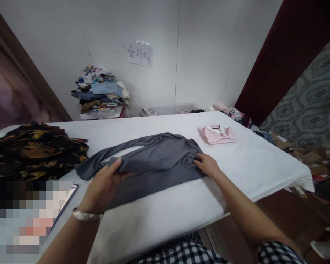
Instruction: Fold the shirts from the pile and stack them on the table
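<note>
A grey long-sleeved garment (156,161) lies spread across the middle of the white table (253,165). My left hand (104,185) grips a folded edge of the grey cloth at its left side, thumb on top. A silver bracelet sits on that wrist. My right hand (207,165) pinches the garment's right edge, fingers pressed into the cloth. One grey sleeve stretches away to the far left of the garment.
A folded pink shirt (217,134) lies at the table's far right. A black and gold patterned cloth (33,150) is heaped at the left. A phone (67,200) lies near my left arm. Stacked clothes (101,93) stand against the wall. Boxes clutter the floor on the right.
</note>
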Demonstrator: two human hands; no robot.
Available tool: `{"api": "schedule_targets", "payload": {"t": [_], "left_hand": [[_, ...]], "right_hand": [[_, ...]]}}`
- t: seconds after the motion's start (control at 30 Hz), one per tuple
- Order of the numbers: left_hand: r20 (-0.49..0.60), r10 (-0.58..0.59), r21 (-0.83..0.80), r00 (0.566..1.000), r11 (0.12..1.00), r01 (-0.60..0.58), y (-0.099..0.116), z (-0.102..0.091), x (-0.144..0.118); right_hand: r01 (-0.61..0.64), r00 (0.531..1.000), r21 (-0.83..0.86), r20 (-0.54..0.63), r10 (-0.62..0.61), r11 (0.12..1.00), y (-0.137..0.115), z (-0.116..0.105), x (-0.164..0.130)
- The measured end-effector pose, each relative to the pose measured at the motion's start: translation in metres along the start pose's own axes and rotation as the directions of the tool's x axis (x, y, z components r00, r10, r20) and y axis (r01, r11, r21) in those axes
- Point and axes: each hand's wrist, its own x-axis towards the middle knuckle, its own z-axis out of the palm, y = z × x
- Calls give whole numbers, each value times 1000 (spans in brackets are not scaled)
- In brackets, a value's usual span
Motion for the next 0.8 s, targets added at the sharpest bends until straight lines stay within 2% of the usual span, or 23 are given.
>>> {"api": "schedule_targets", "payload": {"t": [0.07, 0.1, 0.17, 0.2, 0.27, 0.37, 0.43, 0.5, 0.57, 0.6, 0.67, 0.7, 0.73, 0.77, 0.8], "left_hand": [[35, 25, -284, 999, 959, -14, 32, 2, 9], [40, 35, -446, 999, 895, -14, 44, 2, 14], [37, 34, -721, 999, 693, 3, 58, 1, 27], [23, 13, -796, 1000, 606, 11, 59, 0, 33], [-14, -77, -843, 997, 536, 30, 46, -3, 43], [-52, -256, -869, 965, 487, 83, 7, -6, 48], [-66, -313, -875, 947, 474, 96, -17, -10, 44], [-75, -357, -852, 931, 509, 126, -34, -15, 38], [-130, -366, -775, 922, 617, 135, -44, -19, 33], [-193, -337, -697, 922, 708, 113, -49, -20, 32], [-319, -165, -381, 933, 924, 33, -57, -22, 32], [-324, -29, -148, 946, 989, -20, -63, -22, 33], [-266, 110, 100, 958, 991, -86, -69, -22, 35], [-153, 229, 325, 961, 930, -170, -75, -22, 37], [-19, 316, 497, 949, 826, -265, -81, -22, 39]], "right_hand": [[29, 999, -56, -43, -32, 998, 0, 8, 0], [27, 997, -63, -64, -31, 998, 2, 12, -1], [11, 996, -30, -93, -13, 1000, 6, 17, -2], [6, 995, 0, -100, -6, 1000, 9, 18, -2], [4, 994, 63, -108, 3, 998, 14, 20, -2], [-3, 990, 142, -139, 23, 990, 19, 21, -1], [-10, 985, 170, -170, 40, 985, 20, 23, 0], [-4, 980, 172, -195, 38, 985, 20, 24, 0], [11, 977, 158, -213, 23, 987, 19, 25, -1], [24, 975, 145, -221, 9, 989, 19, 25, -1], [52, 969, 110, -244, -24, 993, 18, 24, -3], [63, 966, 91, -256, -37, 994, 18, 24, -4], [70, 963, 72, -265, -49, 995, 18, 23, -5], [79, 961, 53, -270, -62, 995, 18, 23, -6], [91, 959, 36, -274, -78, 995, 18, 22, -7]]}}
